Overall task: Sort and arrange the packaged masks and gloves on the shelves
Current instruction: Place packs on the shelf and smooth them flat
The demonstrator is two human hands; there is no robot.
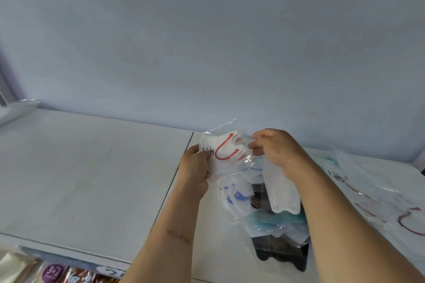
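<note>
A clear packet holding a white mask with red ear loops [226, 148] is lifted above the white shelf [92, 179]. My left hand [195, 165] grips its left edge, and my right hand [273, 149] pinches its right edge. Under my hands lies a loose pile of packaged masks [271, 209]: white ones with blue print, a plain white one, teal ones and a black one at the bottom. More clear packets with dark red loops [391, 202] are spread on the shelf to the right.
The shelf's back panel [207, 53] is pale blue. A seam [179, 167] splits the shelf boards just left of my hands. Below the front edge at bottom left, other packaged goods [55, 272] show on a lower shelf.
</note>
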